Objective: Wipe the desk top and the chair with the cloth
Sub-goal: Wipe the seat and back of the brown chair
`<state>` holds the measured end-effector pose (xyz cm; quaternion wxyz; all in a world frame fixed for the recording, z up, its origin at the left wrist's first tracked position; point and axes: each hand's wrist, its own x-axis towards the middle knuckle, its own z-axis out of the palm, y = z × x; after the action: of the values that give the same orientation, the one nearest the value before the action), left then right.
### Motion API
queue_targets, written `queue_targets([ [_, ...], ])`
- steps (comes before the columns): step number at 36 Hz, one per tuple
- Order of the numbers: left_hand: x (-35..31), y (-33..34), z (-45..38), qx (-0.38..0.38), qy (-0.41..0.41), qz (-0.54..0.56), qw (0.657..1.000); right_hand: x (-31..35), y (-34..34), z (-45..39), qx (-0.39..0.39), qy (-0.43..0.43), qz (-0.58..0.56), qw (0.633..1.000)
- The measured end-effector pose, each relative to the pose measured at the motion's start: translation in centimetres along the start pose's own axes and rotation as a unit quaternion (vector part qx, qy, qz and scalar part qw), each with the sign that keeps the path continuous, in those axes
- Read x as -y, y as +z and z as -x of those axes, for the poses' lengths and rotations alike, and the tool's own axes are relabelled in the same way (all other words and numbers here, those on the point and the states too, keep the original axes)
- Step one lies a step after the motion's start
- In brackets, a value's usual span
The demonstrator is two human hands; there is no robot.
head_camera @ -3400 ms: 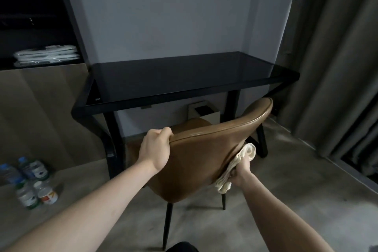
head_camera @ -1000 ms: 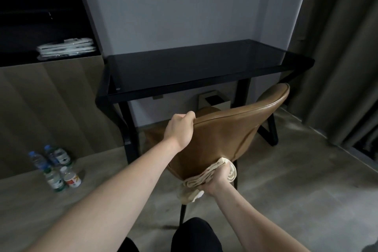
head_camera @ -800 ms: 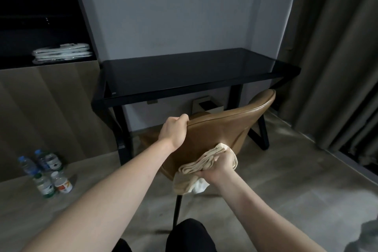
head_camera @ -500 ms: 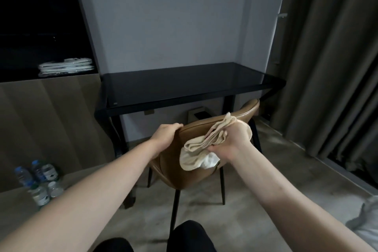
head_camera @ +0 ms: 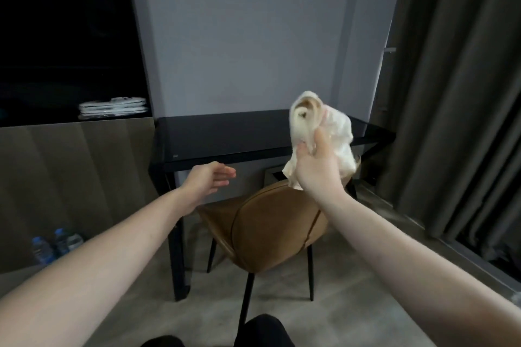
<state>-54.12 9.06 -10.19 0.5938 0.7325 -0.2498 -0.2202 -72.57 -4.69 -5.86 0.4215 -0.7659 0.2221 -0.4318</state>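
A brown leather chair [head_camera: 270, 231] on thin black legs stands in front of a black glass-topped desk [head_camera: 225, 135] against the grey wall. My right hand [head_camera: 317, 166] is raised above the chair back, shut on a bunched cream cloth [head_camera: 324, 135] that is blurred by motion. My left hand [head_camera: 210, 177] hovers open in the air to the left of the chair, level with the desk's front edge, touching nothing. The cloth covers part of the desk's right end.
Several water bottles [head_camera: 53, 245] stand on the floor at the left by a wooden cabinet [head_camera: 70, 177]. Folded white items [head_camera: 112, 107] lie on the cabinet shelf. Dark curtains [head_camera: 456, 93] hang at the right. My dark-clothed knees [head_camera: 259, 332] show at the bottom.
My left hand has let go of the chair's back and opened. My right hand lifted the cloth off the chair back and raised it into the air.
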Motion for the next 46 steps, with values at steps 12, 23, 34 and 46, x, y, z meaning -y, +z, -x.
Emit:
queue_targets([
  [12, 7.7, -2.7, -1.0, 0.039, -0.026, -0.190, 0.981, -2.6, 3.4, -1.3, 0.324, -0.097, 0.497, 0.799],
  [23, 6.4, 4.2, -4.0, 0.188, 0.102, -0.314, 0.925, -5.0, -0.8, -5.8, 0.305, -0.063, 0.368, 0.876],
  [34, 3.9, 4.7, -8.6, 0.291, 0.040, -0.287, 0.912, -7.4, -5.4, -11.2, 0.344, -0.018, 0.338, 0.876],
  [46, -3.7, 4.5, -8.5, 0.331, -0.183, -0.304, 0.874, -7.5, -7.6, -17.0, 0.362, 0.089, 0.383, 0.845],
])
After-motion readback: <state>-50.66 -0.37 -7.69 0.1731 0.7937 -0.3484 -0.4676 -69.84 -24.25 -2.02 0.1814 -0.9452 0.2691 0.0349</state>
